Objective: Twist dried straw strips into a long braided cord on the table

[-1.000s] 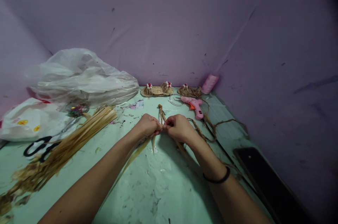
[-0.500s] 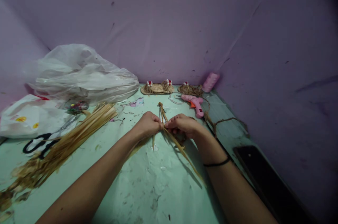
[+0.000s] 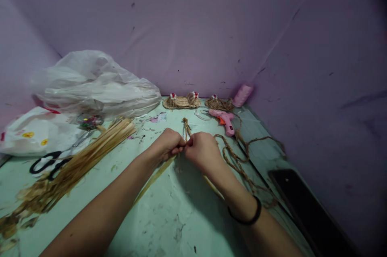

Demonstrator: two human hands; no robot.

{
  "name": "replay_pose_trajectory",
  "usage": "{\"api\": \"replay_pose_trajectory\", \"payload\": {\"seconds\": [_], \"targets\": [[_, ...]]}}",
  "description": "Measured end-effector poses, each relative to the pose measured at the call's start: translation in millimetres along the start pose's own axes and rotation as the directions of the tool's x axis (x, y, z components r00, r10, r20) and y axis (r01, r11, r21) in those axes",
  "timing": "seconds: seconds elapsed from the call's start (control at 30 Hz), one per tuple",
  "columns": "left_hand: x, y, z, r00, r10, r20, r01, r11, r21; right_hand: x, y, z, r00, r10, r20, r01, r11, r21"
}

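My left hand (image 3: 168,143) and my right hand (image 3: 202,150) meet at the middle of the pale green table (image 3: 169,216), both closed in a pinch on a braid of straw strands (image 3: 186,127). The braided end runs away from my fingers toward the wall. Loose strand ends trail back under my left wrist and under my right forearm. A black band circles my right wrist.
A bundle of straw strips (image 3: 75,164) lies at the left, with black scissors (image 3: 45,165) and plastic bags (image 3: 96,85) behind. Small woven sandals (image 3: 181,101), a pink glue gun (image 3: 224,120), a pink spool (image 3: 242,95), braided rope (image 3: 238,160) and a dark phone (image 3: 305,208) lie at the right.
My right hand has turned over and closed in on the braid. The loose strand that stuck out below my right wrist is now hidden under my forearm. The left hand has hardly moved.
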State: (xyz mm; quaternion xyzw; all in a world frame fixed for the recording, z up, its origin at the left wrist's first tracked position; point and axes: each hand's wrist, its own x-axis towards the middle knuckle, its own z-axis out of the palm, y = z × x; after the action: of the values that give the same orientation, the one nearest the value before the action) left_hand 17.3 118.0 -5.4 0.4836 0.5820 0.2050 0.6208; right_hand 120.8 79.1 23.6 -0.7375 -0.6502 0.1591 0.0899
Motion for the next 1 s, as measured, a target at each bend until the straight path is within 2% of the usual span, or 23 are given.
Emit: {"api": "replay_pose_trajectory", "payload": {"seconds": [0.07, 0.13, 0.3, 0.43, 0.53, 0.6, 0.67, 0.73, 0.8, 0.87, 1.0], "targets": [[-1, 2, -1.9, 0.999, -0.011, 0.035, 0.014, 0.996, -0.086, -8, -7, 2, 0.999, -0.007, -0.042, 0.005, 0.998, -0.057], [-1, 3, -3.9, 0.998, 0.005, 0.059, 0.003, 0.991, -0.131, -13, -12, 4, 1.0, -0.011, -0.025, 0.009, 0.997, -0.073], [2, -1, -10.6, 0.989, 0.095, 0.115, -0.087, 0.993, -0.077, -18, -19, 4, 0.996, -0.059, 0.072, 0.061, 0.998, -0.028], [3, 0, -15.5, 0.978, 0.118, 0.173, -0.117, 0.993, -0.019, -10, -3, -5, 0.99, -0.111, 0.085, 0.108, 0.993, 0.037], [4, 0, -17.0, 0.978, 0.109, 0.177, -0.106, 0.994, -0.026, 7, 20, -13, 0.991, -0.106, 0.086, 0.08, 0.962, 0.263], [5, -1, -17.4, 0.977, 0.108, 0.185, -0.103, 0.994, -0.038, 17, 31, -14, 0.997, -0.003, 0.072, -0.035, 0.86, 0.509], [7, -3, -17.9, 0.974, 0.113, 0.197, -0.105, 0.993, -0.049, 22, 33, -11, 0.979, 0.049, 0.196, -0.176, 0.679, 0.713], [9, -5, -18.5, 0.97, 0.126, 0.21, -0.115, 0.991, -0.062, 21, 28, -5, 0.926, -0.026, 0.377, -0.317, 0.49, 0.812], [9, -5, -19.0, 0.964, 0.137, 0.228, -0.124, 0.99, -0.071, 19, 21, 0, 0.873, -0.119, 0.473, -0.401, 0.379, 0.834], [8, -5, -19.1, 0.962, 0.149, 0.229, -0.136, 0.988, -0.072, 18, 18, 4, 0.872, -0.141, 0.468, -0.39, 0.376, 0.84], [3, 1, -17.4, 0.965, 0.148, 0.216, -0.142, 0.989, -0.044, 20, 19, 10, 0.907, -0.068, 0.416, -0.311, 0.559, 0.769]]}}
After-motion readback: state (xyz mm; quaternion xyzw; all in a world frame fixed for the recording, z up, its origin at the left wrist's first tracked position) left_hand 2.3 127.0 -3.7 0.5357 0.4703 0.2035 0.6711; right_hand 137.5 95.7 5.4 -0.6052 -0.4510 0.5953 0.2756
